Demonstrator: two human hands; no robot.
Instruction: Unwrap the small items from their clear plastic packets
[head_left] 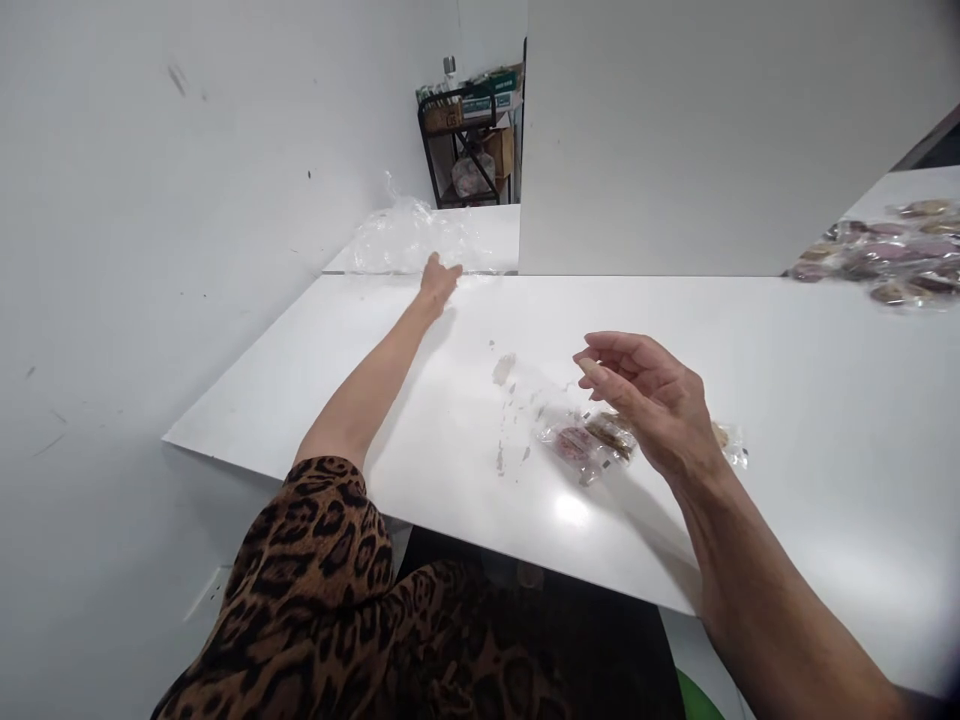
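Observation:
My left hand (439, 284) is stretched far forward to the near edge of a heap of clear plastic bags (409, 235). Its thumb points away from the fingers, and nothing shows in its grasp. Above the table, my right hand (649, 395) hovers with loosely curved fingers and nothing visible between them. Below and left of it lie small clear packets, one with a reddish-pink round piece (574, 443) and one with a brown piece (611, 432). Another packet (735, 445) with a pale piece is partly hidden behind my right wrist.
A white upright panel (660, 140) stands along the back of the white table (285, 370). Many wrapped pieces (892, 250) lie at the far right. Beyond the table is a black shelf rack (465, 125) with boxes. A wall runs along the left.

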